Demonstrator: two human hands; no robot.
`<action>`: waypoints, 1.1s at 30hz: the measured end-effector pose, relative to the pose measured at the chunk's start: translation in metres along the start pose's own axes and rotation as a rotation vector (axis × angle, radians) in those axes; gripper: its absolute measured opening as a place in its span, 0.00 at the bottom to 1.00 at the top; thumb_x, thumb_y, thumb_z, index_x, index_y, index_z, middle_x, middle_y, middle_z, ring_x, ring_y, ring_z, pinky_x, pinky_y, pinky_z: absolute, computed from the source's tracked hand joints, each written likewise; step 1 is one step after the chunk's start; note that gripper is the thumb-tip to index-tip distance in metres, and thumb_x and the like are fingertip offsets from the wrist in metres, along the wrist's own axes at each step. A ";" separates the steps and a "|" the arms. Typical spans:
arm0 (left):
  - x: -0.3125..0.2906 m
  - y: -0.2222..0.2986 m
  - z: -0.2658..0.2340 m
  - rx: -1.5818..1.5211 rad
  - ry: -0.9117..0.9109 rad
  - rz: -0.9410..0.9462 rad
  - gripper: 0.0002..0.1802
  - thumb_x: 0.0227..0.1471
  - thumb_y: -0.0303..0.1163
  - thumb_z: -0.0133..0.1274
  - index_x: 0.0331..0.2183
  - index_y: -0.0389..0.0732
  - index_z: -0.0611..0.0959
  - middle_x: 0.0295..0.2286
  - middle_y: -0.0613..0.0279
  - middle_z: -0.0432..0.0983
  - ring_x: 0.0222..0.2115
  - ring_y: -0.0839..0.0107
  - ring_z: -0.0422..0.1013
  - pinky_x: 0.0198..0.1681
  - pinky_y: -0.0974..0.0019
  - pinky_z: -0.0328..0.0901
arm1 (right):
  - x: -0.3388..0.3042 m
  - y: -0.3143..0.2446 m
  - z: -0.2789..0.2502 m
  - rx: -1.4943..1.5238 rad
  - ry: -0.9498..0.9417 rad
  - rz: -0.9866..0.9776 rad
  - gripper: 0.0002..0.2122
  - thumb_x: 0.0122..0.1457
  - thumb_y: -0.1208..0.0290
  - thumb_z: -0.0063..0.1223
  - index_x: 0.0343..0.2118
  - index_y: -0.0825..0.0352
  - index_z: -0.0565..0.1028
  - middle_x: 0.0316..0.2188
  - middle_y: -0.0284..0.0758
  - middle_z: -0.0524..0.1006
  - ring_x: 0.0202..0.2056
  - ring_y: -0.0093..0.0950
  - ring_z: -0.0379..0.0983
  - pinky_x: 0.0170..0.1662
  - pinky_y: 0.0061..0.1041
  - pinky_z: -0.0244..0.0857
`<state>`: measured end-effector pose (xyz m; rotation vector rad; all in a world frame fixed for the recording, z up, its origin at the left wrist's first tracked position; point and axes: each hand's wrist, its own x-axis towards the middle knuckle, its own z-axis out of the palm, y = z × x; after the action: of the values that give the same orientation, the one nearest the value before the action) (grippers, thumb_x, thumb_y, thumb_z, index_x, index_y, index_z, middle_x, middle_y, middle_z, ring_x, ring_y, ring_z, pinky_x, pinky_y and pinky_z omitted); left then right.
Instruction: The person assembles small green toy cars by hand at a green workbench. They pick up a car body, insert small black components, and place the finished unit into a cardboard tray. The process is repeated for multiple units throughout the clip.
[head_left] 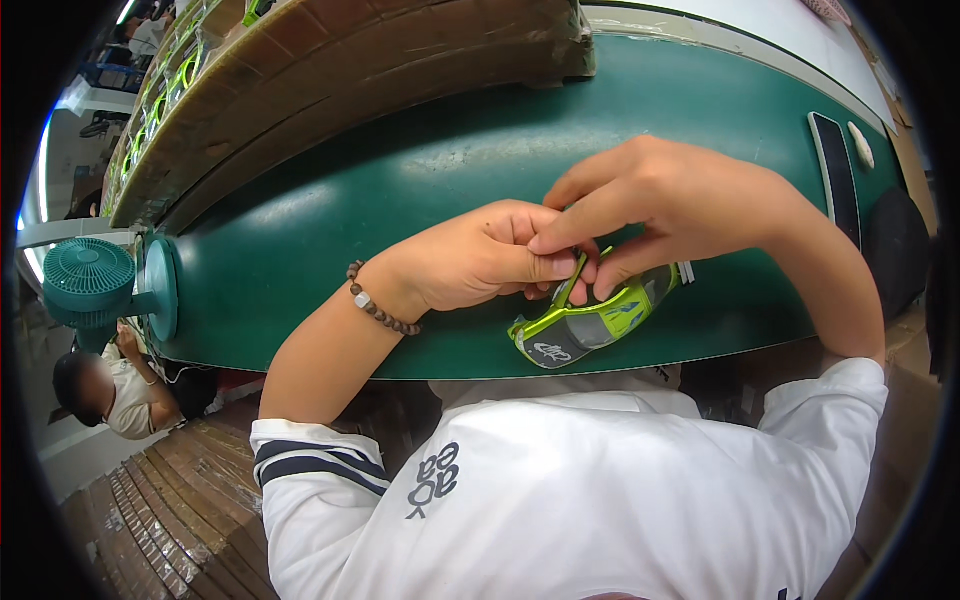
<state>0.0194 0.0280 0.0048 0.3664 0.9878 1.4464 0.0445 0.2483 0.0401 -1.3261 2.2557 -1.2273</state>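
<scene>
Left hand (490, 255): reached in from the left, fingers curled and thumb straightened, closed on the slim temple of the lime-green-framed sports glasses with grey lenses (590, 328).
Right hand (650, 205): arched over from the right, wrist bent, fingertips drawn together on the same glasses; the exact contact is partly hidden.
Glasses: held above the near edge of the glossy green tabletop (330, 235), partly covered by fingers.
Teal plastic fan (88, 280): stood at the tabletop's left end.
Brown cardboard box (330, 75): set across the far left, the tabletop behind it blocked from view.
Dark-screened phone (836, 180): laid well right of the hands.
</scene>
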 end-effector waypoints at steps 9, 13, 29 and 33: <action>0.003 -0.003 -0.001 -0.230 -0.054 -0.024 0.09 0.55 0.26 0.50 0.39 0.36 0.79 0.34 0.64 0.76 0.35 0.77 0.71 0.40 0.74 0.64 | 0.000 0.014 0.005 -0.079 0.046 -0.135 0.11 0.43 0.70 0.64 0.28 0.68 0.76 0.24 0.38 0.74 0.24 0.36 0.72 0.25 0.30 0.64; 0.003 -0.001 0.000 -0.232 0.038 -0.082 0.09 0.55 0.28 0.51 0.37 0.35 0.80 0.32 0.64 0.77 0.32 0.78 0.70 0.39 0.74 0.64 | 0.002 0.016 0.001 -0.044 0.013 -0.147 0.16 0.42 0.72 0.66 0.35 0.69 0.78 0.29 0.40 0.77 0.26 0.35 0.75 0.26 0.25 0.69; -0.002 0.008 -0.002 -0.257 0.004 0.118 0.27 0.45 0.27 0.50 0.49 0.31 0.66 0.33 0.58 0.72 0.35 0.73 0.68 0.41 0.74 0.61 | -0.035 0.005 0.020 0.707 0.360 0.554 0.33 0.46 0.61 0.66 0.53 0.72 0.65 0.30 0.39 0.75 0.29 0.24 0.72 0.26 0.19 0.66; -0.006 0.009 -0.001 -0.011 0.081 0.166 0.26 0.44 0.22 0.55 0.47 0.33 0.69 0.36 0.59 0.72 0.37 0.74 0.67 0.42 0.75 0.62 | -0.030 -0.006 0.015 0.777 0.432 0.655 0.30 0.45 0.65 0.66 0.50 0.73 0.67 0.24 0.36 0.74 0.24 0.21 0.70 0.23 0.16 0.63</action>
<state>0.0139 0.0233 0.0127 0.3920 1.0332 1.6263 0.0732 0.2636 0.0299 -0.0378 1.8301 -1.9059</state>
